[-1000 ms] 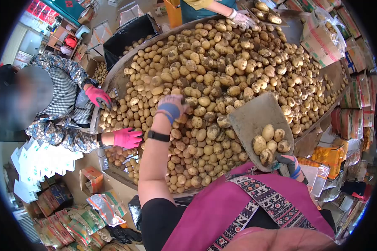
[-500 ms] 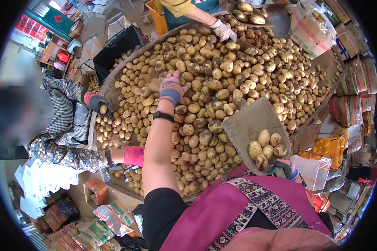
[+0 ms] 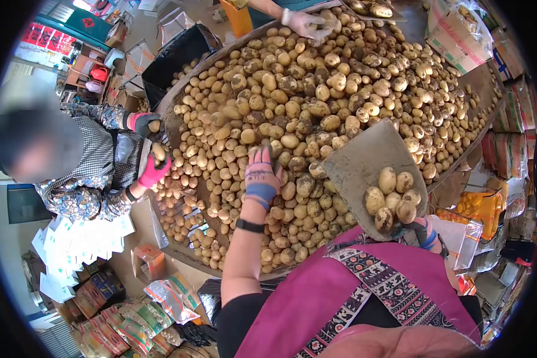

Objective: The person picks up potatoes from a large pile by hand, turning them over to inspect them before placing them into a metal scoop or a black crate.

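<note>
My left hand (image 3: 262,179), in a grey-pink glove with a blue cuff, lies over the heap of potatoes (image 3: 316,107), its fingers stretched forward and resting on them. No potato shows clearly in its grasp. My right hand (image 3: 425,231), gloved, grips the near end of a flat, dusty metal scoop (image 3: 361,161). Several potatoes (image 3: 388,179) lie on the scoop close to that hand. The scoop rests over the near right part of the heap.
A co-worker (image 3: 101,143) at the left holds potatoes in both gloved hands. Another person's gloved hand (image 3: 307,25) reaches over the far edge. A black bin (image 3: 167,71) stands far left, a carton (image 3: 456,39) far right, an orange bag (image 3: 474,209) at right.
My left hand has drawn back toward me across the heap. Another potato now lies on the scoop. The left co-worker's pink-gloved hand has moved back with a potato; the far hand has moved left.
</note>
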The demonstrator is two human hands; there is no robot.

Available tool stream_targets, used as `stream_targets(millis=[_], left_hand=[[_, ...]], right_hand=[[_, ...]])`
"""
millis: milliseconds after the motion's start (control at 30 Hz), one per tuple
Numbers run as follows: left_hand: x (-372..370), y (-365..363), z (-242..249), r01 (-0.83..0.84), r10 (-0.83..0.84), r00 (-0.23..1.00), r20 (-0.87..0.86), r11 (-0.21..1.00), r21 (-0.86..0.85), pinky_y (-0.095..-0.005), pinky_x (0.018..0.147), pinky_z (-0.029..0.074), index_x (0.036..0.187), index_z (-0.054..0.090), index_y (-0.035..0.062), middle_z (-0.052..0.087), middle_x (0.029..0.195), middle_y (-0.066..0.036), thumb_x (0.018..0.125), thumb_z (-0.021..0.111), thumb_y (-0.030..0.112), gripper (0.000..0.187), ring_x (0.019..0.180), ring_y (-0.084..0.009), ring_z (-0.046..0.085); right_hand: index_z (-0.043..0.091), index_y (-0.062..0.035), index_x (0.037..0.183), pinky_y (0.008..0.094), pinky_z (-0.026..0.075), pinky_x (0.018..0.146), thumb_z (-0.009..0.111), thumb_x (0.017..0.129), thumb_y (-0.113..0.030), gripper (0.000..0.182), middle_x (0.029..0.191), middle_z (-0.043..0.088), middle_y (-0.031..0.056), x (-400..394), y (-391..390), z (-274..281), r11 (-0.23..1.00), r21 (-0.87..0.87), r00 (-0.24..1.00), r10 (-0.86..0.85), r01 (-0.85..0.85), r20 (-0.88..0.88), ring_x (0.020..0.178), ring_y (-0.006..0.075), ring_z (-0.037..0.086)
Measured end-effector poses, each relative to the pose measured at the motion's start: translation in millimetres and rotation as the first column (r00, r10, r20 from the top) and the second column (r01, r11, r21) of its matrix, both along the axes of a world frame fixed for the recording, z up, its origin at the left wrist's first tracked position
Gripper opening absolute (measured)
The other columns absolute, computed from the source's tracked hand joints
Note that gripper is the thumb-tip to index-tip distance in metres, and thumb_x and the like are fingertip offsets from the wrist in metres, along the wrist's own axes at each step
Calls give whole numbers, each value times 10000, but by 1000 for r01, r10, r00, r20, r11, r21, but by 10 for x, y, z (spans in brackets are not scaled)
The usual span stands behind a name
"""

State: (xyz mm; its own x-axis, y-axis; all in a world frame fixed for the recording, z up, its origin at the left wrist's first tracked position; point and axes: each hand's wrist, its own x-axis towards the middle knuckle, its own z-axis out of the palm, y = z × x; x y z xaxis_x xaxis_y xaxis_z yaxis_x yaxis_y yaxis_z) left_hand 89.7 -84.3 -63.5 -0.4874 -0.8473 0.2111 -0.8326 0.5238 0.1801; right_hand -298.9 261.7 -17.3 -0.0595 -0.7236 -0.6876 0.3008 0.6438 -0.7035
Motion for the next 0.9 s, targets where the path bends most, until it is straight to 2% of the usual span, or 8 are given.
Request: stream_targets(millis=[67, 500, 600, 633, 667, 700, 767, 900], left_hand=[[13, 202, 215, -130, 171, 985, -30, 842, 524, -428, 949, 482, 1398, 371, 45, 465, 1368, -213, 859, 651, 296, 657, 1185, -368, 530], [-167, -292, 246, -293, 59, 927, 370, 729, 619, -366, 1056, 406, 1458, 327, 105, 331, 1514, -152, 834, 661, 423, 775, 1334, -267, 428], [94, -177, 212, -295, 105, 937, 333, 748, 595, -362, 979, 475, 1430, 362, 85, 444, 1432, -168, 836, 650, 449, 754, 1219, -268, 545], [230, -179, 21, -82, 359, 917, -173, 594, 801, -346, 933, 504, 1410, 380, 79, 489, 1373, -162, 829, 652, 440, 736, 1140, -257, 587], [278, -197, 192, 229, 629, 571, -528, 495, 838, -329, 886, 532, 1390, 399, 73, 534, 1314, -155, 823, 655, 432, 718, 1060, -246, 628], [483, -274, 442, 430, 713, 534, -455, 234, 872, -319, 847, 555, 1364, 421, 95, 572, 1217, -138, 834, 647, 287, 607, 971, -243, 644], [310, -119, 565, 835, 857, -52, -513, 319, 448, -369, 841, 570, 1371, 413, 127, 555, 1250, -140, 817, 633, 128, 596, 1005, -274, 636], [21, -89, 932, 884, 842, -93, -531, 315, 345, -407, 801, 587, 1381, 399, 152, 534, 1278, -133, 844, 607, 78, 581, 1017, -288, 629]], right_hand=[[557, 16, 1248, 339, 506, 925, 601, 877, -66, 383, 1207, 617, 111, 312, -1052, 84, 1000, 22, 1000, -8, 8, 19, 1072, 214, 616], [558, 19, 1246, 347, 507, 926, 607, 869, -63, 389, 1201, 620, 115, 266, -406, 333, 1000, -13, 1000, -20, 20, 25, 1075, 222, 616], [558, 20, 1245, 349, 507, 927, 608, 867, -63, 390, 1200, 620, 116, 299, -446, 328, 999, 2, 998, -41, 40, 51, 1076, 224, 616], [558, 20, 1245, 350, 508, 927, 608, 867, -62, 390, 1199, 621, 117, 540, -1019, 363, 999, 12, 997, -51, 50, 64, 1076, 225, 616], [558, 20, 1245, 350, 508, 927, 609, 866, -62, 391, 1199, 621, 117, 390, -527, 511, 998, 23, 995, -62, 61, 78, 1076, 226, 616], [558, 21, 1244, 351, 508, 927, 609, 866, -62, 391, 1199, 621, 117, 289, -500, 281, 997, 33, 993, -73, 70, 92, 1076, 226, 616], [558, 21, 1244, 352, 508, 928, 610, 864, -62, 392, 1198, 621, 118, 470, -796, 297, 996, 37, 990, -83, 80, 114, 1077, 228, 616], [558, 22, 1243, 355, 508, 928, 611, 862, -61, 394, 1196, 622, 119, 523, -906, 304, 994, 29, 983, -112, 109, 146, 1078, 230, 616]])
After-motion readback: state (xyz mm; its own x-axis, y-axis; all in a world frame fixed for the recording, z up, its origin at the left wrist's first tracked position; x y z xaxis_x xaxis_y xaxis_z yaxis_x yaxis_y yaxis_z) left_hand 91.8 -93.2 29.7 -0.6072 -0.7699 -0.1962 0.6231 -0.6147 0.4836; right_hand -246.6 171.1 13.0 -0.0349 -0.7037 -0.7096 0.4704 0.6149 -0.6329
